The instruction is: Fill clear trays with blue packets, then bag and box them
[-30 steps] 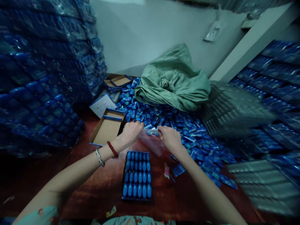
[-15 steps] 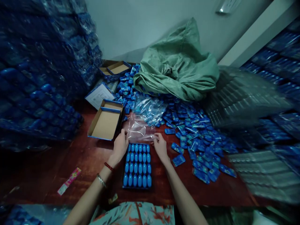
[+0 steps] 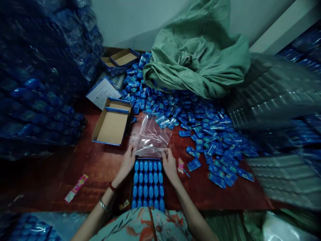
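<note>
A clear plastic bag [image 3: 153, 135] lies spread beyond a tray of blue oval pieces [image 3: 148, 182], its near edge at the tray's far end. My left hand [image 3: 129, 159] pinches the left corner of that edge. At the right corner, my right hand [image 3: 169, 162] is closed on the bag too. The shiny blue pieces stand in several tight rows between my forearms, close to my body. How far the bag's mouth covers the tray's far end, I cannot make out.
An open cardboard box [image 3: 112, 127] sits left of the bag. Many blue packets [image 3: 213, 140] are heaped behind and right, under a green sack [image 3: 198, 63]. Wrapped blue stacks [image 3: 37, 100] rise on the left; clear plastic trays [image 3: 265, 90] are piled right. A pink wrapper [image 3: 76, 188] lies left.
The bag has come flat and stretched toward me, its near edge now at the tray. The tray sits nearer my body. A small pink wrapper shows beside my right hand.
</note>
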Demonstrator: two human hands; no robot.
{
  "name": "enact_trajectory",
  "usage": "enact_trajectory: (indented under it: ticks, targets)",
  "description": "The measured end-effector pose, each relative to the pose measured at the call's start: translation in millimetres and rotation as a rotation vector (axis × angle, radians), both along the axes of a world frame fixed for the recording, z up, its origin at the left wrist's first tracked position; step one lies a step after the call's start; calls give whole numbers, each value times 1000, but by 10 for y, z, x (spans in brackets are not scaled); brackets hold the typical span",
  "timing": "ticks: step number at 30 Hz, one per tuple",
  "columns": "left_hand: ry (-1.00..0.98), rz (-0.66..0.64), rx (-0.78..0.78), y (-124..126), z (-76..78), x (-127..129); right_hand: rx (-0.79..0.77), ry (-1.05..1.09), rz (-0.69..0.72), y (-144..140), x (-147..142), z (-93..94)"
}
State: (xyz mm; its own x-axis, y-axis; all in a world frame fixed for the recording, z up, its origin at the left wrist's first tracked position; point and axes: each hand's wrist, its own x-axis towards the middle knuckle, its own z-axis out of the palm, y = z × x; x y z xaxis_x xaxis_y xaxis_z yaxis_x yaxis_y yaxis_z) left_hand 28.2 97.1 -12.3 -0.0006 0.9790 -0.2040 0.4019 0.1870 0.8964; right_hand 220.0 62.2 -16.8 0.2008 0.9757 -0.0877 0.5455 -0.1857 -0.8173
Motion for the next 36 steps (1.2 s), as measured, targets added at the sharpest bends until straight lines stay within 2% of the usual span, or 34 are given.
enact_trajectory:
  ticks: [5,7,10,15,17,22,26,29,32,36]
  targets:
    - [5,96,-23,-50,-64,-50,-71,-149,178,10,-1,43]
    - [27,144,-31,-101,-72,-60,-70,-100,183,26,19,19]
    - [57,181,-34,-203,-70,-63,-32,45,119,62,91,-44]
    - [70,114,-47,-282,-64,-69,-14,227,117,82,168,-96]
    - [47,62,-56,-243,-85,-67,-12,281,64,72,135,-102]
    - [8,21,-57,-97,-197,-49,-8,397,-265,39,3,-171]
    - [17,36,-60,-137,-212,-83,9,383,-314,-82,-20,-220]
    - [69,-21,-58,-244,-126,-131,-19,312,-256,-225,29,-203]
    - [163,-202,-107,-310,-9,-177,-77,166,-126,-349,135,-132]
    - [337,-441,-156,-294,94,-245,-244,14,143,-445,324,51]
